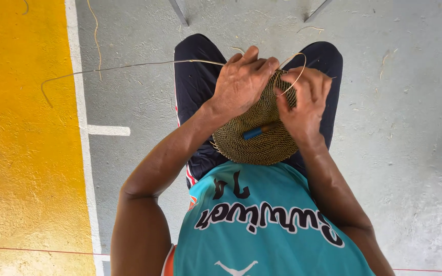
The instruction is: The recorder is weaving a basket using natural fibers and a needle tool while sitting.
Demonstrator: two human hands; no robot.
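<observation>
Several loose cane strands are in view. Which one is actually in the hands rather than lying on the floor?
The long cane strand running from the left hand out over the yellow floor area. The short strands lie apart on the grey floor.

Woven disc (254,138) on lap, left hand (241,82) and right hand (305,102) at its far edge; tool (259,130) atop disc; long strand (129,66) trailing left over floor (410,153).

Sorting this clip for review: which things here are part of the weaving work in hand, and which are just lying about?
In use:
- left hand and right hand, both on the woven disc's far edge
- round woven disc on the lap
- long strand running left from the hands
- blue-handled tool lying on the disc

Lying about:
- loose fibre scraps on the grey floor
- yellow painted area
</observation>
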